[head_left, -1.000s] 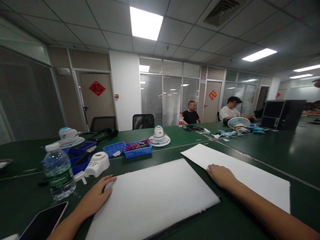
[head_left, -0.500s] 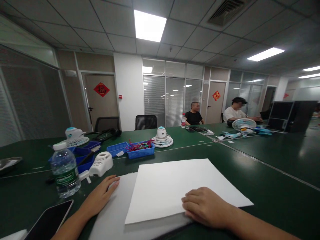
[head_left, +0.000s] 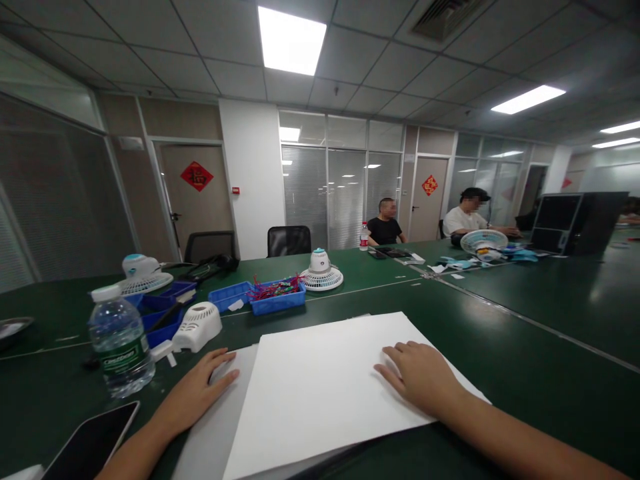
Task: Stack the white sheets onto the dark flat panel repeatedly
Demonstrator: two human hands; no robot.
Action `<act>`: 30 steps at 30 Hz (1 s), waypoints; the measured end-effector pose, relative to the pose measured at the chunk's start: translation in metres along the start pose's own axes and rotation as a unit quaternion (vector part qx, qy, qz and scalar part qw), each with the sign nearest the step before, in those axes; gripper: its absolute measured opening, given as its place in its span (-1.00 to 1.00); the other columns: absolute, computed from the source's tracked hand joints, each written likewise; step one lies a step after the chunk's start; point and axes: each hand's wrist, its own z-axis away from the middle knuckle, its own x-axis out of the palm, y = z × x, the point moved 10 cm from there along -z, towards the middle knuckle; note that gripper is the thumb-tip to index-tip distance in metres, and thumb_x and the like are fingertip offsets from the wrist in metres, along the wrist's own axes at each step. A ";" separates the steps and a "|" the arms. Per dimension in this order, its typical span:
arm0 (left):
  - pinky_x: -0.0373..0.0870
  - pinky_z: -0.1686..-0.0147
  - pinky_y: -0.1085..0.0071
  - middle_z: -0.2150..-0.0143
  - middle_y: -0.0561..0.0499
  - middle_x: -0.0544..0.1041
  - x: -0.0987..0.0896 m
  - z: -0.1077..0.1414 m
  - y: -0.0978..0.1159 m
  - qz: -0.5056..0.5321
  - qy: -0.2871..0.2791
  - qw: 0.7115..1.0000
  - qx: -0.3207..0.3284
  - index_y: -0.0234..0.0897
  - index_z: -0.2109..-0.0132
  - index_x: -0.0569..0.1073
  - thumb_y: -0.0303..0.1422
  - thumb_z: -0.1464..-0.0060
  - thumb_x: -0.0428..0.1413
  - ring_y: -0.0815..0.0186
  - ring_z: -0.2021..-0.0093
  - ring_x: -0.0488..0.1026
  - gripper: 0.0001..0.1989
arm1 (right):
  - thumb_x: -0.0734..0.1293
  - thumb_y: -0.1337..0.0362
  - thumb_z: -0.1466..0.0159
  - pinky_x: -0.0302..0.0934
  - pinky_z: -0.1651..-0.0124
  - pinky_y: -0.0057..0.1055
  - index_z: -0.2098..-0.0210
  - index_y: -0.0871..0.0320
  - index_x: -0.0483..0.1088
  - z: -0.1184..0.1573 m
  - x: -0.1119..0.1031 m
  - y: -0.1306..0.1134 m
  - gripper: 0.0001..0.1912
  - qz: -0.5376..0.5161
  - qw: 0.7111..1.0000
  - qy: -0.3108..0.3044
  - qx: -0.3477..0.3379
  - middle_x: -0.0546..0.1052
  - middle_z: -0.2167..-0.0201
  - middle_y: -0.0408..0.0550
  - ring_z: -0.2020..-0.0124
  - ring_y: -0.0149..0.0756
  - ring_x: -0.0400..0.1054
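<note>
White against the green desk [head_left: 530,373], the upper sheet [head_left: 320,393] lies at six o'clock before you, already covering most of the grey sheet [head_left: 220,400], with strips at nine and six o'clock left bare. Your left hand [head_left: 197,387], open and gripping nothing, rests by the grey edge towards eight o'clock; your right hand [head_left: 427,377], loosely spread and clasping nothing, lies over the upper sheet's three o'clock side.

We have the top sheet [head_left: 325,387] on the lower sheet [head_left: 220,420] before us, the phone [head_left: 93,440] at nine o'clock, the bottle [head_left: 123,350] at ten, wires [head_left: 277,289] in a tray [head_left: 279,306] at twelve, the PC [head_left: 575,223] at two.
</note>
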 end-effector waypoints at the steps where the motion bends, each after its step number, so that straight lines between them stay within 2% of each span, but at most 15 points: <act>1: 0.24 -0.27 0.06 -0.30 -0.16 0.38 0.000 0.000 0.000 0.001 0.002 1.000 0.001 -0.20 -0.16 0.50 0.09 -0.15 0.01 -0.01 -0.26 0.35 -0.39 | 0.03 -0.11 -0.40 0.27 0.09 -0.07 0.18 0.17 0.54 -0.001 0.004 0.006 -0.40 0.017 1.000 -0.011 0.021 0.59 0.26 0.18 0.20 -0.02 0.46; 3: 0.26 -0.26 0.06 -0.29 -0.15 0.38 0.000 0.000 -0.002 0.002 0.002 1.000 0.001 -0.20 -0.16 0.50 0.09 -0.15 0.01 -0.01 -0.26 0.36 -0.39 | 0.04 -0.12 -0.39 0.27 0.09 -0.09 0.23 0.15 0.54 -0.003 0.007 0.004 -0.40 0.016 1.000 -0.022 0.009 0.58 0.25 0.17 0.19 -0.03 0.45; 8: 0.24 -0.28 0.12 -0.30 -0.14 0.38 -0.001 0.003 -0.001 -0.003 -0.004 1.000 0.002 -0.24 -0.17 0.48 0.08 -0.18 -0.02 0.03 -0.26 0.36 -0.38 | 0.08 -0.10 -0.39 0.23 -0.06 -0.04 -0.01 0.10 0.49 0.003 0.002 -0.024 -0.45 -0.057 0.995 -0.028 -0.080 0.55 0.02 0.14 0.01 -0.01 0.39; 11: 0.23 -0.29 0.14 -0.29 -0.16 0.40 -0.003 0.004 -0.002 -0.006 0.012 1.000 0.004 -0.30 -0.21 0.42 0.07 -0.16 0.00 0.03 -0.26 0.37 -0.34 | 0.11 -0.18 -0.35 0.18 -0.14 0.04 -0.17 0.11 0.40 0.009 0.003 -0.035 -0.35 -0.076 0.990 -0.044 -0.106 0.46 -0.15 0.18 -0.12 0.09 0.32; 15: 0.20 -0.30 0.11 -0.32 -0.23 0.35 -0.003 0.002 -0.012 -0.019 0.032 0.999 -0.015 -0.41 -0.31 0.28 0.03 -0.13 0.03 0.01 -0.29 0.32 -0.25 | 0.12 -0.27 -0.30 0.10 -0.23 0.09 -0.30 0.13 0.26 0.013 0.009 -0.039 -0.21 -0.089 0.984 -0.079 -0.129 0.33 -0.27 0.22 -0.23 0.14 0.23; 21: 0.11 -0.35 0.09 -0.38 -0.27 0.25 0.005 -0.004 -0.026 -0.022 0.035 0.999 -0.016 -0.49 -0.35 0.20 -0.06 -0.12 0.00 0.02 -0.35 0.24 -0.23 | 0.18 -0.36 -0.20 0.03 -0.25 0.18 -0.33 0.16 0.21 0.015 0.009 -0.045 -0.06 -0.090 0.979 -0.087 -0.158 0.27 -0.30 0.30 -0.25 0.24 0.19; 26: 0.14 -0.34 0.11 -0.35 -0.16 0.32 0.005 -0.004 -0.028 -0.005 0.042 0.999 0.009 -0.37 -0.28 0.34 -0.20 -0.09 0.01 0.04 -0.33 0.27 -0.36 | 0.23 -0.38 -0.14 0.02 -0.25 0.19 -0.32 0.20 0.22 0.019 0.005 -0.059 -0.01 -0.108 0.971 -0.073 -0.203 0.27 -0.29 0.34 -0.25 0.26 0.19; 30: 0.17 -0.33 0.11 -0.34 -0.12 0.35 0.004 -0.003 -0.025 -0.008 0.026 1.000 0.011 -0.34 -0.26 0.38 -0.24 -0.07 0.00 0.03 -0.32 0.28 -0.39 | 0.28 -0.35 -0.11 0.01 -0.25 0.18 -0.36 0.15 0.15 0.022 0.006 -0.066 0.01 -0.125 0.958 -0.090 -0.242 0.24 -0.32 0.29 -0.26 0.25 0.18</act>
